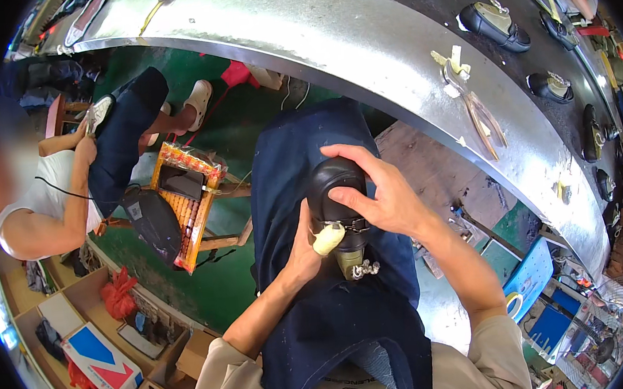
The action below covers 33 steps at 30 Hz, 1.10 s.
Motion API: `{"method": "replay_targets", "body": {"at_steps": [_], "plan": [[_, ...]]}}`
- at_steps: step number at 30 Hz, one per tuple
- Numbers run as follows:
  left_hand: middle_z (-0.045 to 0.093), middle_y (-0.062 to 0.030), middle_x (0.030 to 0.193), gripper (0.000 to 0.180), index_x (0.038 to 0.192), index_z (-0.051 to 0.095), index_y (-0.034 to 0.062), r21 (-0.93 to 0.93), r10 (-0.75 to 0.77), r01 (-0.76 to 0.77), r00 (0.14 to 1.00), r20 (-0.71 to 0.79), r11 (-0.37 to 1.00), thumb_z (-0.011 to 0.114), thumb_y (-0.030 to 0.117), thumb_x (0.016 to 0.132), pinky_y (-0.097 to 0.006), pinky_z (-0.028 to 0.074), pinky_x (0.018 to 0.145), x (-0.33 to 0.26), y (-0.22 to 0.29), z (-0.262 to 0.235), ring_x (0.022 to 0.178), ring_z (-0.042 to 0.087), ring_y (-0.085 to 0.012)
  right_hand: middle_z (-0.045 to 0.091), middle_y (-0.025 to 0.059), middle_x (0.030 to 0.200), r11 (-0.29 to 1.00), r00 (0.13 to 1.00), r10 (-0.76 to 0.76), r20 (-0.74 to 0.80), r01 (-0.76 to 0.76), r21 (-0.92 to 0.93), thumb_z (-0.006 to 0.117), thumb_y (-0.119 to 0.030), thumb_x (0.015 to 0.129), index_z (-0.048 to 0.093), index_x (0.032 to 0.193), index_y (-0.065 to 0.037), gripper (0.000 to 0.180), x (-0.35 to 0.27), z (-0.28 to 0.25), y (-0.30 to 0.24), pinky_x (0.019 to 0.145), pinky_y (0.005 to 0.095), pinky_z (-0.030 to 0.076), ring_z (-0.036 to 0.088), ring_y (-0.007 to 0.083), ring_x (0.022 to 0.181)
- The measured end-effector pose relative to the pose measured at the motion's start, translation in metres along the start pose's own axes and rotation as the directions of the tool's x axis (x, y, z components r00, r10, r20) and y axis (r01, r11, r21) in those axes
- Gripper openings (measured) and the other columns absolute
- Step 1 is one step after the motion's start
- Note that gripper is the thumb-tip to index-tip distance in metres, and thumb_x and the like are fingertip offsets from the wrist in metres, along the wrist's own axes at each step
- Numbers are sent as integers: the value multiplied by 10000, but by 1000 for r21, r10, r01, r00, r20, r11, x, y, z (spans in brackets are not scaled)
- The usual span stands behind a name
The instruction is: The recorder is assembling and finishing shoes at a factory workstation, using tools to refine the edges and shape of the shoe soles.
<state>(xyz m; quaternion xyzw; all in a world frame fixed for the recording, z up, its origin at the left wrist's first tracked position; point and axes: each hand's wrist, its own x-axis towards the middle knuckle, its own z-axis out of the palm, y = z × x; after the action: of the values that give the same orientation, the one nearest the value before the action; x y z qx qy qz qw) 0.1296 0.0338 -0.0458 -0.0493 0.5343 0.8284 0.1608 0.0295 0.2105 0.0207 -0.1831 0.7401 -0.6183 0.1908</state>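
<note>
Over my lap, a black round-toed shoe (323,186) with a buckled strap sits on a green shoe last (349,263). A small metal chain (366,268) lies at the last's end. From above and the right, my right hand (391,197) grips the toe, its thumb lying across the black upper. My left hand (302,248) closes on the shoe's left side, with a pale yellow wrap (328,238) on a digit near the strap. The left fingers are partly hidden by the shoe. A dark blue apron (308,334) covers my legs beneath it.
A curved metal bench (358,41) runs ahead and right, with pincers (477,112) on it. Shoes on lasts (496,25) stand on the dark belt beyond. At left, a co-worker (55,185) holds a light shoe (99,115), near a beaded stool (189,215). Wooden compartments (88,285) stand lower left.
</note>
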Motion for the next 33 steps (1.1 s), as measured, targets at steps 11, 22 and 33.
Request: {"method": "replay_targets", "body": {"at_steps": [11, 22, 33], "plan": [[562, -84, 1311, 711, 1471, 397, 50, -12, -148, 148, 984, -96, 989, 773, 327, 936, -352, 469, 1046, -30, 2, 6, 1220, 562, -175, 720, 159, 1100, 989, 939, -51, -341, 0, -149, 767, -264, 919, 642, 1235, -46, 403, -17, 40, -1, 841, 384, 576, 733, 320, 956], [546, -101, 1294, 689, 1406, 376, 55, 30, -110, 114, 988, -113, 993, 816, 226, 905, -365, 479, 1035, -45, 7, 0, 1214, 561, -184, 686, 95, 1158, 999, 985, -18, -169, 27, 48, 798, -195, 908, 648, 1250, -51, 400, -8, 47, -2, 923, 309, 520, 668, 180, 1022], [443, -168, 1499, 928, 1621, 169, 97, -15, 126, -134, 963, -239, 991, 773, 138, 918, -372, 439, 1122, -31, 29, 6, 1356, 520, -248, 676, 95, 1146, 938, 979, 121, -162, -59, 342, 694, -297, 999, 624, 1244, -57, 350, -7, 57, -10, 941, 322, 509, 663, 196, 1043]]}}
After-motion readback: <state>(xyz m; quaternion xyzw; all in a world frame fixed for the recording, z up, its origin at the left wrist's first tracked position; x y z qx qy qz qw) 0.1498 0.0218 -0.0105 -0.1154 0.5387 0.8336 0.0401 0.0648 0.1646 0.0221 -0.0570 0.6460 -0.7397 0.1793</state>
